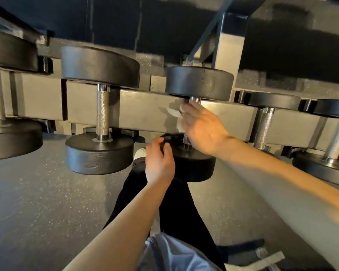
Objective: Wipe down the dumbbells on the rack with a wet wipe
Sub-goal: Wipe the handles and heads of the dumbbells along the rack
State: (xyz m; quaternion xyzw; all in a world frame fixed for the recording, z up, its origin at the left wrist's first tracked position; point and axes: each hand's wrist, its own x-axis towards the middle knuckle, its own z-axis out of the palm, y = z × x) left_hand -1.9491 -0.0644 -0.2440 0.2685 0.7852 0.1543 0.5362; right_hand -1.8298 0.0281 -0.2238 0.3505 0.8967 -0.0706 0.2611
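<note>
The wet wipe (177, 116) is held around the handle of the dumbbell (200, 83) by the right hand (202, 128), while its near head at 6 o'clock is gripped by the left hand (159, 163), so the wipe could probably be torn by the knurling.

Grey metal rack (145, 106) spanning the view, black dumbbells laid across its rails, one dumbbell (199, 83) at the right hand (202, 128) and left hand (159, 163), a larger dumbbell (100, 149) seated just left of the hands, another dumbbell (270, 118) seated to their right, speckled floor (37, 202) seen beneath the rack.
</note>
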